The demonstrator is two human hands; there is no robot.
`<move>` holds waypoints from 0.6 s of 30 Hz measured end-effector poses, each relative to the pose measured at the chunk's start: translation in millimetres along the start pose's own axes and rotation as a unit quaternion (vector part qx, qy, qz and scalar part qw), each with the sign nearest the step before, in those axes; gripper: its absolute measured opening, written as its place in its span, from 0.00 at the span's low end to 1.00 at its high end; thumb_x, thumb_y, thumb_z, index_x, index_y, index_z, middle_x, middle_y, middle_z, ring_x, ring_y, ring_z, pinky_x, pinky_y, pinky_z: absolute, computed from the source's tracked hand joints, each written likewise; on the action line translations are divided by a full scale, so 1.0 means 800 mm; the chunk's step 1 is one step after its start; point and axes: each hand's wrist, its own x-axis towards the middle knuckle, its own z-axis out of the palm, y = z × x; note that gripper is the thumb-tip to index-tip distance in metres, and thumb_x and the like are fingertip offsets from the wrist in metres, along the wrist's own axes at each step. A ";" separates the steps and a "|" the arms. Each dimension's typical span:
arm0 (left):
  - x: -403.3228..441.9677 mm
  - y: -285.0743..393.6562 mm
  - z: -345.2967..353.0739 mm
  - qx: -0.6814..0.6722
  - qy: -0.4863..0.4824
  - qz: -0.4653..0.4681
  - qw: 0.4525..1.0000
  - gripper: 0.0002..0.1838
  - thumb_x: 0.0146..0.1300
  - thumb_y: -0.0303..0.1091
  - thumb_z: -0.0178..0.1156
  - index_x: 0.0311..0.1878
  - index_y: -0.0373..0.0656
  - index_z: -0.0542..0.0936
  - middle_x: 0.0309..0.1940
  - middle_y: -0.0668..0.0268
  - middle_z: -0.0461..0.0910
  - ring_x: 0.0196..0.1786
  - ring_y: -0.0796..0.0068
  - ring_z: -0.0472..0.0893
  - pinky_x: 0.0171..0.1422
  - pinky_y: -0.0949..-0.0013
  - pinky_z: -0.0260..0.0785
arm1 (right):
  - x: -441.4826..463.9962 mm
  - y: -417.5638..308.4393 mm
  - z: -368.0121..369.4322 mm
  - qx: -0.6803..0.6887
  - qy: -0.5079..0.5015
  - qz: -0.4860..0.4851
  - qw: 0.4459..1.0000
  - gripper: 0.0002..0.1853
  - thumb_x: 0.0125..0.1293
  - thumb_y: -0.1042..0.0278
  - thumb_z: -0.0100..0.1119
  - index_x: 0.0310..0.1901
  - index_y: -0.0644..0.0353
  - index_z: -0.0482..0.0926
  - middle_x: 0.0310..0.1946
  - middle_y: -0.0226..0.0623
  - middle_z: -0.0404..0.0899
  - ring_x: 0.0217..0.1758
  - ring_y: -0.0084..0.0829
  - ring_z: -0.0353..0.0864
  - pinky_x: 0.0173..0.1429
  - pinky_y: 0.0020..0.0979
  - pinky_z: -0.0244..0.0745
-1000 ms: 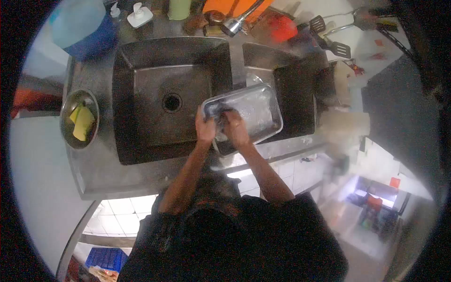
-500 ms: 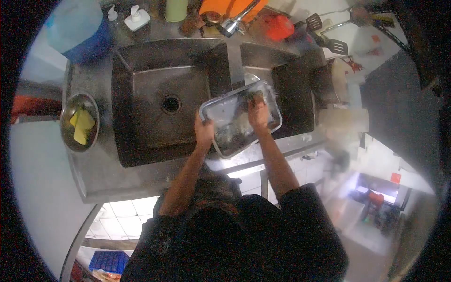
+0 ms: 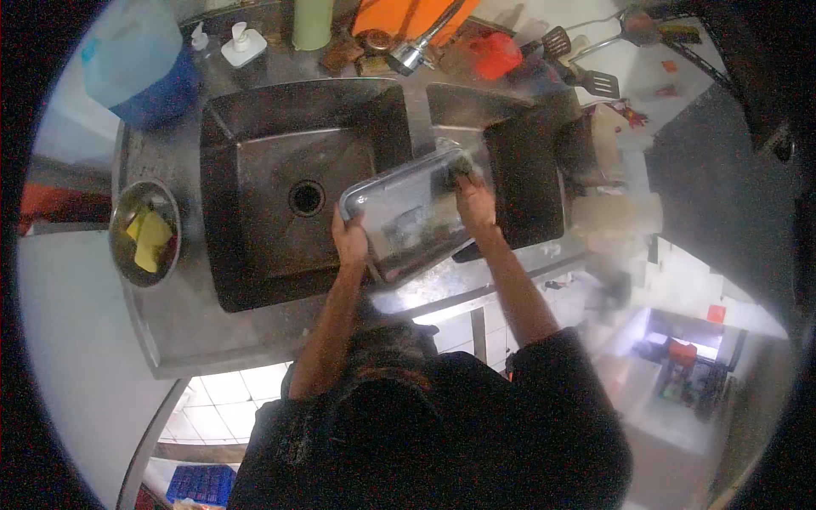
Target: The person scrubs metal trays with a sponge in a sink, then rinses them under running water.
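A clear rectangular container (image 3: 404,223) is tilted over the divider between the two sink basins. My left hand (image 3: 350,240) is closed on its left edge, thumb over the rim. At its right end, my right hand (image 3: 476,204) is closed on a dark scrubbing pad (image 3: 460,166), which touches the container near the upper right corner. The pad is blurred, and part of it is hidden by the fingers.
The left basin (image 3: 297,246) has a round drain. A metal bowl (image 3: 124,255) with a yellow cloth (image 3: 150,240) stands at the left. Behind are a faucet (image 3: 408,58), a white pump bottle (image 3: 242,44), a blue jug (image 3: 144,68) and spatulas (image 3: 597,83).
My right hand has moved right and up across the container with the pad. My left hand and the container have shifted slightly left, and the container's tilt has changed.
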 end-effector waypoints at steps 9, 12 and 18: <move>0.022 -0.014 -0.003 -0.020 0.060 -0.019 0.998 0.21 0.63 0.27 0.59 0.60 0.34 0.73 0.53 0.60 0.78 0.55 0.68 0.75 0.63 0.66 0.65 | -0.086 -0.016 -0.011 0.027 0.095 -0.056 0.994 0.08 0.58 0.69 0.56 0.37 0.61 0.76 0.34 0.51 0.78 0.41 0.52 0.79 0.51 0.48 0.73; 0.017 -0.005 0.000 -0.119 0.028 -0.101 0.987 0.23 0.63 0.32 0.61 0.60 0.35 0.73 0.56 0.59 0.76 0.57 0.69 0.74 0.65 0.65 0.63 | -0.084 -0.065 0.003 0.206 0.041 0.007 0.978 0.16 0.58 0.67 0.58 0.46 0.63 0.75 0.39 0.54 0.77 0.44 0.56 0.76 0.54 0.48 0.72; 0.012 -0.023 -0.004 -0.114 -0.016 -0.062 0.991 0.31 0.67 0.46 0.58 0.66 0.35 0.67 0.61 0.56 0.72 0.63 0.65 0.69 0.69 0.64 0.56 | -0.086 -0.195 0.019 0.202 0.108 -0.039 0.973 0.35 0.57 0.67 0.60 0.66 0.64 0.59 0.61 0.56 0.62 0.60 0.63 0.63 0.64 0.54 0.62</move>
